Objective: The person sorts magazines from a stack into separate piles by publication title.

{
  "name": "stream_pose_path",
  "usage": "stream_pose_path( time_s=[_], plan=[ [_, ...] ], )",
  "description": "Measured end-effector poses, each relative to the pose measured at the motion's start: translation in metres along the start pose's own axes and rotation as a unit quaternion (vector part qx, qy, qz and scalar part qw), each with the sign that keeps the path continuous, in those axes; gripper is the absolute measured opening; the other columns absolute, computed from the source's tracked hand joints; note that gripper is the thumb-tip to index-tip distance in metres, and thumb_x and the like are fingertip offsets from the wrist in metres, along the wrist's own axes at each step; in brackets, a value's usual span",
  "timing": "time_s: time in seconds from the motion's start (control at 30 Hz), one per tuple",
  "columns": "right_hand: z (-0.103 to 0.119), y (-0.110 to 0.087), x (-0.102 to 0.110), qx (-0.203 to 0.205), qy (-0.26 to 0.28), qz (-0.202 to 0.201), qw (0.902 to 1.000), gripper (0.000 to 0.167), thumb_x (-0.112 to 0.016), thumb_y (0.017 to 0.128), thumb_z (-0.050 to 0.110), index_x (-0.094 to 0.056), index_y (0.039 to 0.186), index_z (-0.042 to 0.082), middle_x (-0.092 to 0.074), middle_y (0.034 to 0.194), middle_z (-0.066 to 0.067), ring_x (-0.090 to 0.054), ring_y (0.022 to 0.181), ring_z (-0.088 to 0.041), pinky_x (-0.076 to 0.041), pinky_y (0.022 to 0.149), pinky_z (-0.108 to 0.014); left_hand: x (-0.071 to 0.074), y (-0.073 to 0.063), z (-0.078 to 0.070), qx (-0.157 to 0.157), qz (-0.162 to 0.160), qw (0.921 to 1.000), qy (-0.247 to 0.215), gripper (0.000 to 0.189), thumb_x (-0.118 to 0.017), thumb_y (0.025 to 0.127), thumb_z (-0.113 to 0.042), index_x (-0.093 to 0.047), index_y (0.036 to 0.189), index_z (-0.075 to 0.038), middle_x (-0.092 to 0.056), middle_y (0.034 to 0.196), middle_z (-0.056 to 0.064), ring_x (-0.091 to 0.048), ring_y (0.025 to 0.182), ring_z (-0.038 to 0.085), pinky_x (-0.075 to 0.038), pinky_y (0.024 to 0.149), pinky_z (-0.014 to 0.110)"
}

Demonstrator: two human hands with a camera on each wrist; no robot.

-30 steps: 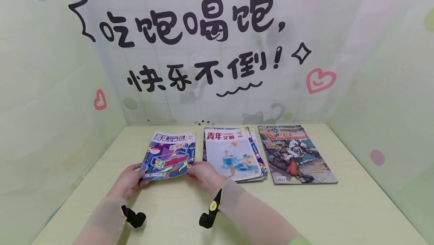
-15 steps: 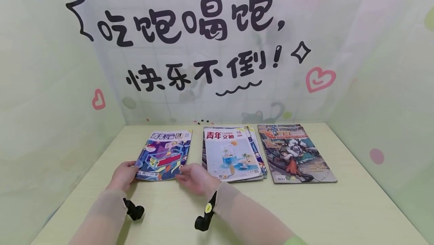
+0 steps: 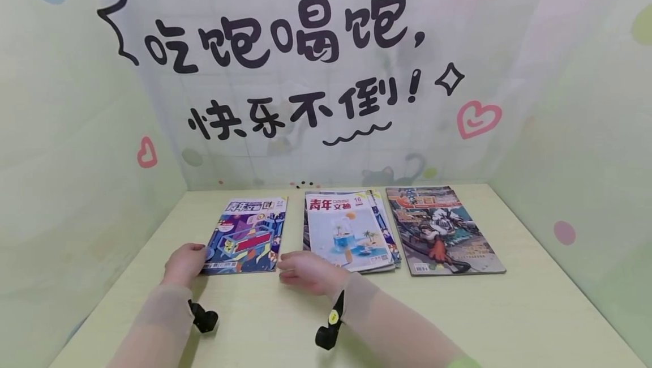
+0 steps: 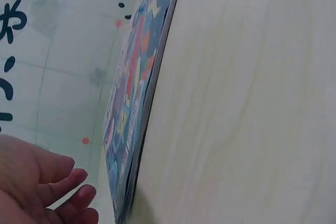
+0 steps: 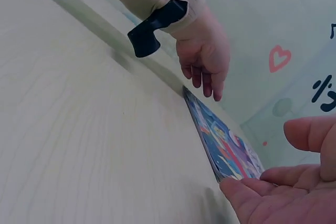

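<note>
A purple-and-blue magazine (image 3: 248,238) lies flat on the table at the left. Just off its left edge is my left hand (image 3: 184,265); the left wrist view shows a small gap between the loosely bent fingers (image 4: 68,203) and the magazine (image 4: 134,82). By its lower right corner my right hand (image 3: 313,272) has its fingers extended, thumb apart in the right wrist view. Whether the right fingertips (image 5: 233,187) touch the magazine there, I cannot tell. Neither hand holds anything.
A stack of magazines (image 3: 348,238) lies in the middle, a pale blue cover on top. Further right is a dark illustrated magazine (image 3: 443,235), perhaps with others beneath. A printed cloth wall (image 3: 316,164) borders the pale wooden table (image 3: 265,322) at the back and sides.
Held by both hands a second ago, the purple-and-blue magazine has shifted left and come down flat. Both hands have let go of it, and the right has drawn slightly away.
</note>
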State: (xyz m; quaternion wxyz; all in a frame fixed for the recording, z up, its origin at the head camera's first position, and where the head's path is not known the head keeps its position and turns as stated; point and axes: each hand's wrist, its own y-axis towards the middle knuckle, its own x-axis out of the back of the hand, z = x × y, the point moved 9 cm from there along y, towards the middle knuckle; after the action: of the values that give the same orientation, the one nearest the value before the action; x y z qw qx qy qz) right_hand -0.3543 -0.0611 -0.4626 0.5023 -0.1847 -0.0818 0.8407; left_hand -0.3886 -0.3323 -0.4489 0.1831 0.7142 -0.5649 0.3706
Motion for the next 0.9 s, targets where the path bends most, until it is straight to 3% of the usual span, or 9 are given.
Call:
stream_pose_path(
  time_s=[0.1,0.23,0.43,0.57,0.73,0.9],
  plan=[
    [0.006,-0.008,0.015,0.014,-0.030,0.001,0.9995,0.049,-0.058,0.094,0.011,-0.045,0.138,-0.006,-0.052,0.135,-0.020,-0.054,0.119,-0.033,-0.045,0.101,-0.042,-0.007,-0.006,-0.017,-0.017,-0.005,0.9995,-0.025,0.050,-0.039,0.101,-0.029,-0.046,0.134,0.008,-0.049,0.128,0.030,-0.048,0.109,0.039,-0.041,0.092,0.053],
    [0.016,-0.019,0.038,0.040,-0.045,-0.005,0.9982,0.046,-0.057,0.095,0.014,-0.048,0.137,-0.004,-0.053,0.134,-0.020,-0.054,0.118,-0.032,-0.045,0.101,-0.043,-0.023,-0.016,-0.044,-0.039,0.013,0.9979,-0.050,0.051,-0.040,0.102,-0.032,-0.046,0.136,0.004,-0.046,0.134,0.027,-0.046,0.113,0.038,-0.041,0.095,0.054],
    [0.029,-0.035,0.077,0.075,-0.078,-0.048,0.9930,0.045,-0.056,0.094,0.013,-0.049,0.135,-0.005,-0.054,0.132,-0.020,-0.056,0.116,-0.031,-0.045,0.100,-0.043,-0.054,-0.034,-0.080,-0.066,0.052,0.9910,-0.105,0.047,-0.044,0.102,-0.031,-0.046,0.140,-0.002,-0.046,0.139,0.022,-0.052,0.117,0.037,-0.045,0.095,0.052],
    [0.033,-0.045,0.105,0.081,-0.096,-0.089,0.9881,0.047,-0.057,0.094,0.014,-0.048,0.136,-0.005,-0.053,0.132,-0.020,-0.055,0.116,-0.032,-0.044,0.100,-0.044,-0.071,-0.043,-0.105,-0.107,0.053,0.9857,-0.119,0.040,-0.047,0.101,-0.026,-0.053,0.134,-0.003,-0.052,0.134,0.019,-0.052,0.119,0.035,-0.043,0.099,0.051],
    [0.035,-0.055,0.138,0.083,-0.125,-0.160,0.9756,0.046,-0.057,0.095,0.016,-0.049,0.136,-0.003,-0.051,0.135,-0.020,-0.055,0.116,-0.033,-0.044,0.100,-0.046,-0.097,-0.054,-0.127,-0.118,0.062,0.9815,-0.138,0.036,-0.052,0.099,-0.026,-0.059,0.128,-0.006,-0.058,0.126,0.015,-0.054,0.112,0.030,-0.047,0.093,0.046],
    [0.036,-0.066,0.164,0.087,-0.171,-0.223,0.9558,0.043,-0.056,0.096,0.017,-0.051,0.136,0.000,-0.052,0.134,-0.019,-0.053,0.118,-0.034,-0.042,0.101,-0.048,-0.125,-0.062,-0.140,-0.113,0.082,0.9814,-0.131,0.036,-0.052,0.099,-0.027,-0.060,0.127,-0.006,-0.060,0.125,0.012,-0.055,0.109,0.027,-0.048,0.093,0.046]
  ],
)
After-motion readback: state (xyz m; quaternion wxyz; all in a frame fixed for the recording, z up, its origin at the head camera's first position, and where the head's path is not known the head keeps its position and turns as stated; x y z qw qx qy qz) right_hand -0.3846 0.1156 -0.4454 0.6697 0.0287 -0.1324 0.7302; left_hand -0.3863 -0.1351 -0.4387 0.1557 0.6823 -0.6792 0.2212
